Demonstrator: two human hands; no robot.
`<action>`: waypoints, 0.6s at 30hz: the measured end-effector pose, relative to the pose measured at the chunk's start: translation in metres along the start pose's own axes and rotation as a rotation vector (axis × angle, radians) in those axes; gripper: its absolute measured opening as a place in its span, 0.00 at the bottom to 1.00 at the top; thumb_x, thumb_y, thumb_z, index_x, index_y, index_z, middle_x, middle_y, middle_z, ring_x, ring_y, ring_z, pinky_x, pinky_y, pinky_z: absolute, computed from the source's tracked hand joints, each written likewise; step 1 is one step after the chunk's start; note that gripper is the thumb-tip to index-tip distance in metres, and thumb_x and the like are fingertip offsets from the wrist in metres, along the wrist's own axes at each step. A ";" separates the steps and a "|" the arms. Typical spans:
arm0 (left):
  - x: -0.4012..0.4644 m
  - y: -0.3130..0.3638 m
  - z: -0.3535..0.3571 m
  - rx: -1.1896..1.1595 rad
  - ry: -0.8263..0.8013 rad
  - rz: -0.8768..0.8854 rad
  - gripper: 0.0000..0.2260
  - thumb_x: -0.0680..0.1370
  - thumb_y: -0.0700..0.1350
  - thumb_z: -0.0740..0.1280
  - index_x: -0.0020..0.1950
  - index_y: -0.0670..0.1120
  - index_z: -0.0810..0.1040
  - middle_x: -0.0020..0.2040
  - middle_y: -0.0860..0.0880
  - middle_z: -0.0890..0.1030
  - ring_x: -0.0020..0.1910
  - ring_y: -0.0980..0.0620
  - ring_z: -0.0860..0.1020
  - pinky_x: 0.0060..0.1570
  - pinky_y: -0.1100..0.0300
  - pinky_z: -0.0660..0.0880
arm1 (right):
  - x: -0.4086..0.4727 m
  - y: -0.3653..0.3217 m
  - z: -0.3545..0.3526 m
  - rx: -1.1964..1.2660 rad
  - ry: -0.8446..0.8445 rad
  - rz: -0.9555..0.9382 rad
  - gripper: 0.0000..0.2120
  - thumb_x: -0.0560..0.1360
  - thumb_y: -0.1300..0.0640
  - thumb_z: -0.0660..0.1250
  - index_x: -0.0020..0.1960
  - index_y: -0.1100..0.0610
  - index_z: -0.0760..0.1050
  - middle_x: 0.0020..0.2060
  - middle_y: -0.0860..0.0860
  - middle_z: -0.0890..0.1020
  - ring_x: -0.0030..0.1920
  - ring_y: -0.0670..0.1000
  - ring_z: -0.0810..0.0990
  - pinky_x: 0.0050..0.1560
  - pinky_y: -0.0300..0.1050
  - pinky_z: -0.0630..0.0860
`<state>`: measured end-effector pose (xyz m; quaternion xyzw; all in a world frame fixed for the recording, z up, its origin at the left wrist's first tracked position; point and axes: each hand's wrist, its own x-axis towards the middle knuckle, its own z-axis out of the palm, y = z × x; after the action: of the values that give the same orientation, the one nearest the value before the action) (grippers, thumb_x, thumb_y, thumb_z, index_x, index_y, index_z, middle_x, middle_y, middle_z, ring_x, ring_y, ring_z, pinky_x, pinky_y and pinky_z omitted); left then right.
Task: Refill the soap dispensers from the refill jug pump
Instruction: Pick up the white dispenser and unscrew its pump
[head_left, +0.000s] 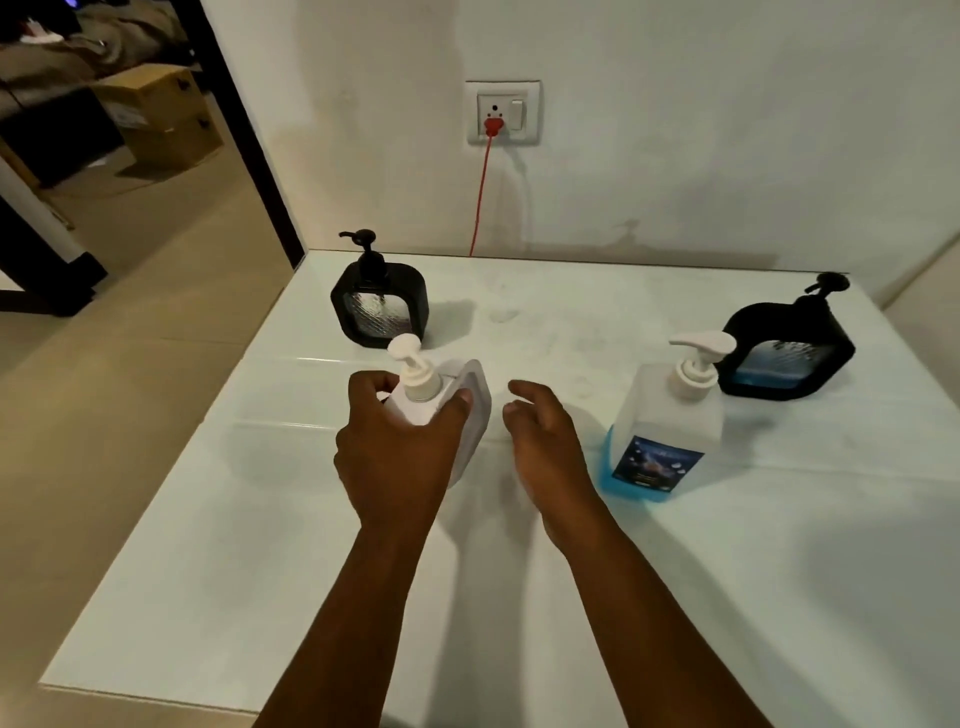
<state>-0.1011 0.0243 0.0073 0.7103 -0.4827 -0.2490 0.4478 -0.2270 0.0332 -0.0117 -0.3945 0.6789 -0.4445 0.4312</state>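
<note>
Showing, at far left beyond the white glossy tabletop, stacked brown cardboard boxes on a beige floor. Standing at the table's back left, a black square-framed soap dispenser with a ribbed clear window and black pump. Gripping, just in front of it, the white rounded-square soap dispenser with a white pump, the left hand curling fingers and thumb round its shoulders, covering most of its body. Hovering just right of that, the right hand, fingers loosely bent, holding nothing. Hanging behind, a red cord from a white wall socket. Standing nearby at right, the clear refill jug with blue liquid, dark label and white pump. Sitting just behind that jug, a second black-framed dispenser with blue liquid low inside.
</note>
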 end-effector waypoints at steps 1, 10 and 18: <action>-0.001 0.001 0.003 -0.014 -0.005 -0.008 0.30 0.71 0.59 0.83 0.65 0.50 0.76 0.52 0.56 0.77 0.50 0.51 0.76 0.53 0.57 0.69 | -0.001 -0.003 -0.004 0.029 -0.049 -0.021 0.19 0.82 0.55 0.60 0.71 0.41 0.67 0.71 0.46 0.71 0.67 0.47 0.71 0.60 0.40 0.69; 0.002 0.012 0.016 -0.204 -0.360 0.103 0.37 0.67 0.66 0.77 0.73 0.54 0.79 0.65 0.54 0.84 0.64 0.52 0.82 0.67 0.47 0.79 | 0.002 -0.016 -0.006 -0.355 -0.229 -0.220 0.48 0.73 0.47 0.74 0.79 0.47 0.44 0.79 0.44 0.51 0.78 0.45 0.54 0.75 0.39 0.53; 0.028 -0.017 0.014 -0.448 -1.038 0.116 0.45 0.66 0.46 0.73 0.84 0.58 0.65 0.78 0.59 0.76 0.76 0.56 0.75 0.68 0.56 0.78 | 0.012 -0.004 -0.024 -0.139 -0.043 -0.169 0.54 0.63 0.53 0.82 0.78 0.47 0.52 0.76 0.49 0.63 0.74 0.52 0.65 0.74 0.56 0.66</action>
<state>-0.0930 -0.0044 -0.0121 0.3549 -0.6131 -0.6368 0.3044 -0.2523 0.0273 -0.0047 -0.4886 0.6629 -0.4227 0.3783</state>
